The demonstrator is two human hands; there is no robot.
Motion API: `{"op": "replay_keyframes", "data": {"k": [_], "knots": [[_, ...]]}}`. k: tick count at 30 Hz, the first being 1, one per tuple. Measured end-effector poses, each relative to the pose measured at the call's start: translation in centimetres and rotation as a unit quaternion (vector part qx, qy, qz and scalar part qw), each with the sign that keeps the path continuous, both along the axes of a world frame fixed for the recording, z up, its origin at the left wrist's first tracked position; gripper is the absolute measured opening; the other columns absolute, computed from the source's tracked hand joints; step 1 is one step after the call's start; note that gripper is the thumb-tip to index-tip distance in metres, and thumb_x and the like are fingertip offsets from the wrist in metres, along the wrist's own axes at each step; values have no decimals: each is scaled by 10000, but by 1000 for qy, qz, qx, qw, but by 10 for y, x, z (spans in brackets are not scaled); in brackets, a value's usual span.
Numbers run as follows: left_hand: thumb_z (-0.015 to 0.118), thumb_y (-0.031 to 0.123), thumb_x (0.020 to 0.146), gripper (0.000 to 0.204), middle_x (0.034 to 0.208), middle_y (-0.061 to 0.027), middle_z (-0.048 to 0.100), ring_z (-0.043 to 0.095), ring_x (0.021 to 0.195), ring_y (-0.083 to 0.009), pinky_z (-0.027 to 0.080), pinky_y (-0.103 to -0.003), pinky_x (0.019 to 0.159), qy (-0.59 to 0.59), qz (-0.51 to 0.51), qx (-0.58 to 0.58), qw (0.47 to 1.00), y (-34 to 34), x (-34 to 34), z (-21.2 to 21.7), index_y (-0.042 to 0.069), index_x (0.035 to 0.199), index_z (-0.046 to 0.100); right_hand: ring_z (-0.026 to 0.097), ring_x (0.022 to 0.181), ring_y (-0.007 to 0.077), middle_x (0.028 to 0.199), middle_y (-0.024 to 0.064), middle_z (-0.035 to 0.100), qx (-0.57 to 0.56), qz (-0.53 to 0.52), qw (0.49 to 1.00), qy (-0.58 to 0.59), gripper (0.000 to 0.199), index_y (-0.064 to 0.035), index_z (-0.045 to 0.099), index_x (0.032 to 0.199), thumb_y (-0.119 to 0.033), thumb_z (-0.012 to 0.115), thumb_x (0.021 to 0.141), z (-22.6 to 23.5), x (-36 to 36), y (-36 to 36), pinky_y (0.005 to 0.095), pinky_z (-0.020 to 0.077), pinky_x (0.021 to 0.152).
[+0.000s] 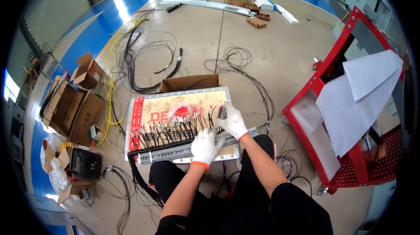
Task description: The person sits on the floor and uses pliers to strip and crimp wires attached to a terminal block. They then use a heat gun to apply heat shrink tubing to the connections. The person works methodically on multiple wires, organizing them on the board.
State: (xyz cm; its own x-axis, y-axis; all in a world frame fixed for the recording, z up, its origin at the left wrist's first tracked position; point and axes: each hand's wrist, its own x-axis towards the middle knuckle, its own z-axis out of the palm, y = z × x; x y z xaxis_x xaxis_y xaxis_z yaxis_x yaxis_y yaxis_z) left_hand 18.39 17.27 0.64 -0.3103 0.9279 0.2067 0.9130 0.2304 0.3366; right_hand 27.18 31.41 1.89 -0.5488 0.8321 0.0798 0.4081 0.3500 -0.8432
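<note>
A long grey terminal strip (170, 152) lies across a printed board with a light rim (227, 95), in front of my knees. Along its far side runs a black wire bundle (144, 150), from which many short black wires with pale tips (153, 133) fan out. My left hand (204, 145), in a white glove with an orange cuff, rests over strip and bundle, its fingers curled round the bundle. Farther right, my gloved right hand (232, 122) closes on black wires (219, 114) near the fan's right end; its fingertips are partly hidden. Clear plastic with red print (181, 111) lies behind the wires.
Black cables (129, 60) and a yellow cable (109, 103) sprawl over the floor. Cardboard boxes (72, 112) and a black case (86, 163) stand left. A red-framed cart (308, 82) with white sheets (350, 103) stands close right. Long metal profiles (205, 6) lie far ahead.
</note>
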Motion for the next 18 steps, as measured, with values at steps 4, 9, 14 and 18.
{"op": "replay_keyframes", "data": {"k": [4,9,14,18], "knots": [[692,402,842,359,1006,-79,638,623,961,-283,533,-418,786,4,-18,22,1000,1,1,1,101,1037,698,674,820,402,825,213,688,9,127,989,-80,370,-11,617,930,-301,749,743,-2,14,10,467,540,759],[712,391,827,298,992,-47,646,626,918,-274,545,-421,734,28,-24,60,998,2,1,-3,125,962,726,651,809,448,844,253,669,110,97,981,-125,275,-28,633,897,-290,681,825,-24,9,0,521,518,726],[705,406,831,301,1006,-46,653,630,935,-288,555,-442,729,16,-13,4,1000,5,0,5,138,962,744,647,749,455,781,253,655,150,65,981,-103,198,-36,605,931,-225,622,877,-25,5,-10,543,519,691],[688,429,848,323,1036,-44,661,628,975,-282,545,-437,788,-13,-17,-20,1000,6,0,9,145,988,757,653,705,438,718,237,642,176,16,981,-82,185,-46,589,964,-212,615,888,-16,2,-2,535,518,651]]}}
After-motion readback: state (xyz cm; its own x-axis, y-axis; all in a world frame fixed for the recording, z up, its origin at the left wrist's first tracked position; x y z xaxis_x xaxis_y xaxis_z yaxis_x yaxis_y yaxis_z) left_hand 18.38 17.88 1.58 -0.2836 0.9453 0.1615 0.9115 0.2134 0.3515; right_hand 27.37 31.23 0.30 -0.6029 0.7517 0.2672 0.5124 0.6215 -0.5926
